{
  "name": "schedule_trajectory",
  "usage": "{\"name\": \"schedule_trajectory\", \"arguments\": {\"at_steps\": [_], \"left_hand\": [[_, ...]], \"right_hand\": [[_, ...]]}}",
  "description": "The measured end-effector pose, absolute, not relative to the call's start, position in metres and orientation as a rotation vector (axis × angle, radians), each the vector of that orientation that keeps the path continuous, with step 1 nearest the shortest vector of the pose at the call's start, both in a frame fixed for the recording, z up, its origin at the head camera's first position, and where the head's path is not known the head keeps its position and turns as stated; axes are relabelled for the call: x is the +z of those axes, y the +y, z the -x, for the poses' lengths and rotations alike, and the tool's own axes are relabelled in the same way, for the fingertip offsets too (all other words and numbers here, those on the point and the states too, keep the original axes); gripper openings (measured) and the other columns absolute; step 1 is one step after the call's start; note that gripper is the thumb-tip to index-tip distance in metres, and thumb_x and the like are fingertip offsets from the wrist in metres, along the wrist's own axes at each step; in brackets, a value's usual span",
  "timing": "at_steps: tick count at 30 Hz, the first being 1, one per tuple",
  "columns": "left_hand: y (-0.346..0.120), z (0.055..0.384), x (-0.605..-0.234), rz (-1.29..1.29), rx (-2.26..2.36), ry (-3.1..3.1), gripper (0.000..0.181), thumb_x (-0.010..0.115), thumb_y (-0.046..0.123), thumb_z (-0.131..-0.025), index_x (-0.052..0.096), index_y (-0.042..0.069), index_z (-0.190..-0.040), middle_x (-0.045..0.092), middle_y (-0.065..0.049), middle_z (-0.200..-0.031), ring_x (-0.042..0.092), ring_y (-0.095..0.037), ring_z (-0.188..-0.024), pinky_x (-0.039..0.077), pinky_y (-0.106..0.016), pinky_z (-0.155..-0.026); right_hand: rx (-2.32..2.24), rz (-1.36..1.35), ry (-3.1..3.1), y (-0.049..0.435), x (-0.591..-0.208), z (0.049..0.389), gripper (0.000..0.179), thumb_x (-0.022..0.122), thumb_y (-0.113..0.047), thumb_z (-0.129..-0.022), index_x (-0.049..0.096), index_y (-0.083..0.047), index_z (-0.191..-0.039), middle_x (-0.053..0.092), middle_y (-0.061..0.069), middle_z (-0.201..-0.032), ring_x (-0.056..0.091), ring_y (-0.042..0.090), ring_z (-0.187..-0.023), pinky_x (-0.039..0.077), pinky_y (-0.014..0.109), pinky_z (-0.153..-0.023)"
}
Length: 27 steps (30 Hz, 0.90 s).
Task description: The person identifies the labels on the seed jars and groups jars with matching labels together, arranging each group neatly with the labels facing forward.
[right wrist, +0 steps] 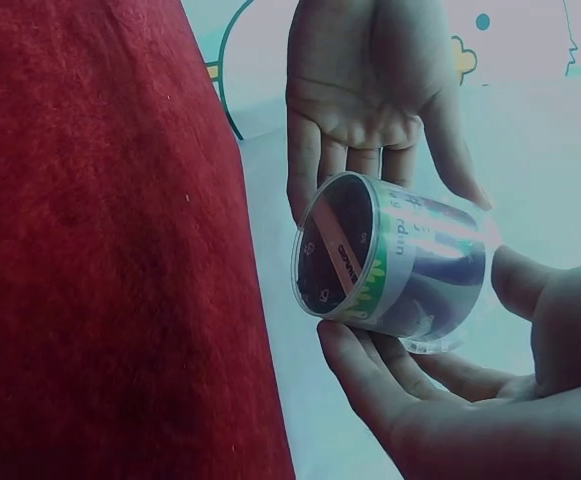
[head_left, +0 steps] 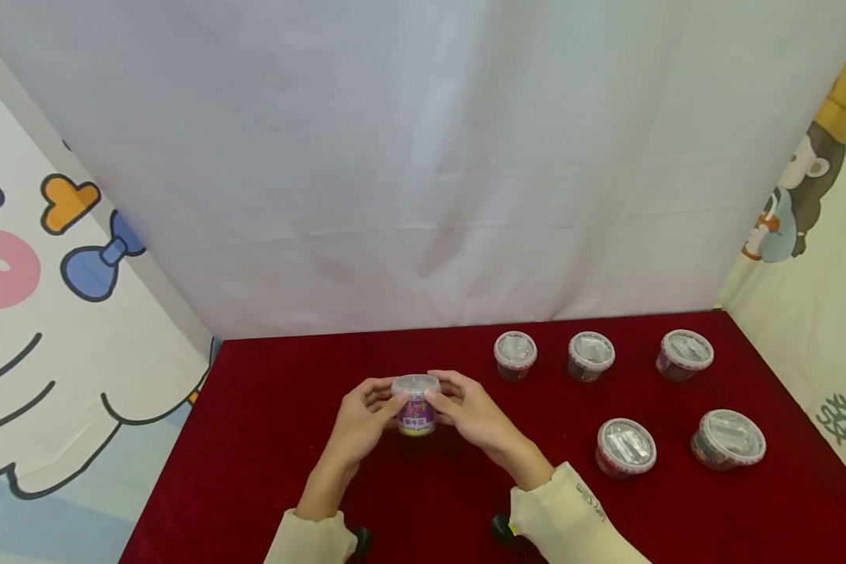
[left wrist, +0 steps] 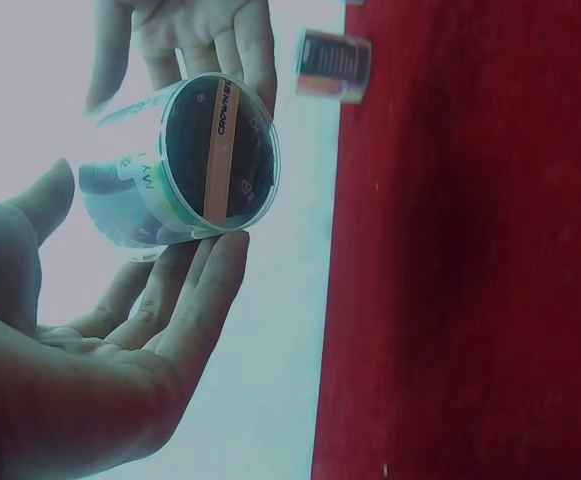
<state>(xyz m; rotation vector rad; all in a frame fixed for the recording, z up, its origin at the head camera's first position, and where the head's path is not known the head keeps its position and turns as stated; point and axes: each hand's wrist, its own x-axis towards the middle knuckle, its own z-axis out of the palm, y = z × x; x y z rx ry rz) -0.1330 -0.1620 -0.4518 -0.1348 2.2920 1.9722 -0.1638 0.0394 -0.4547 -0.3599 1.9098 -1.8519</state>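
Note:
A small clear plastic tub [head_left: 417, 415] with a purple label and a translucent lid is held up between both hands in the head view. My left hand [head_left: 359, 423] grips its left side, thumb on the front near the lid. On the opposite side my right hand [head_left: 481, 415] holds it the same way, fingers wrapped behind. Tilted in the left wrist view, the tub's underside [left wrist: 192, 150] shows dark contents and an orange strip with lettering. Above the red cloth, the label's green lower band [right wrist: 375, 275] shows in the right wrist view.
Several similar lidded tubs stand on the red cloth at the right: three in a back row, including one tub [head_left: 515, 356] nearest the hands, and two closer, a tub [head_left: 625, 448] and another tub [head_left: 728, 440]. A white curtain [head_left: 423, 196] hangs behind the table [head_left: 254, 439].

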Motion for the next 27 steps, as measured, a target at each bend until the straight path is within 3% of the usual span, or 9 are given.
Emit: {"name": "schedule_trajectory", "arguments": {"at_steps": [17, 27], "left_hand": [[-0.207, 0.146, -0.460, 0.177, 1.945, 2.295, 0.050, 0.065, 0.025, -0.103, 0.051, 0.001, -0.145, 0.056, -0.023, -0.141, 0.063, -0.029, -0.123, 0.058, -0.043, -0.099], [-0.225, 0.150, -0.463, 0.200, 1.932, 2.303, 0.050, 0.064, 0.023, -0.104, 0.049, 0.002, -0.147, 0.055, -0.023, -0.142, 0.063, -0.025, -0.122, 0.057, -0.041, -0.099]], "right_hand": [[-1.824, 0.442, 1.929, -0.005, -0.461, 0.186, 0.049, 0.054, -0.016, -0.109, 0.041, 0.004, -0.152, 0.056, 0.026, -0.140, 0.060, 0.037, -0.128, 0.054, 0.047, -0.104], [-1.795, 0.458, 1.943, -0.022, -0.463, 0.194, 0.050, 0.055, -0.017, -0.108, 0.043, 0.002, -0.152, 0.057, 0.022, -0.139, 0.060, 0.036, -0.128, 0.055, 0.045, -0.102]]}}
